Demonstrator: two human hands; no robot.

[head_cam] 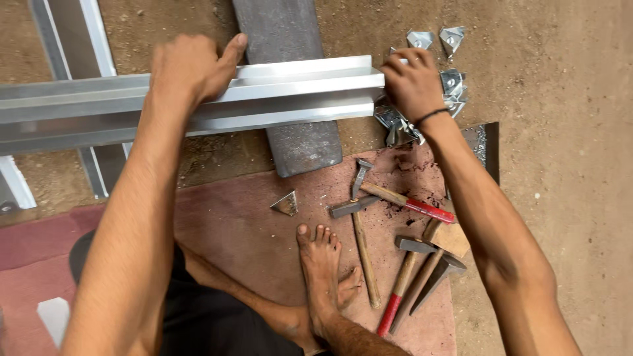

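Your aluminium channel (198,99) lies across the dark steel block (293,92) at the mat's far edge — your left hand (191,66) clamps down over its top, your right hand (412,82) grips its cut end, beside small metal brackets (455,86) — hammers (402,257) lie near your foot (323,270)

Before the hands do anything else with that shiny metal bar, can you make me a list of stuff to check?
1. Left hand pressing on the aluminium bar: ok.
2. Right hand at the bar's end: ok, though whether it grips the bar or a corner piece is hidden: cannot tell.
3. Bar resting across the dark block: ok.
4. Sharp metal corner pieces piled right beside the right hand: not ok.
5. Hammers lying close to the bare foot: not ok.
6. Loose triangle piece on the mat near the toes: not ok.
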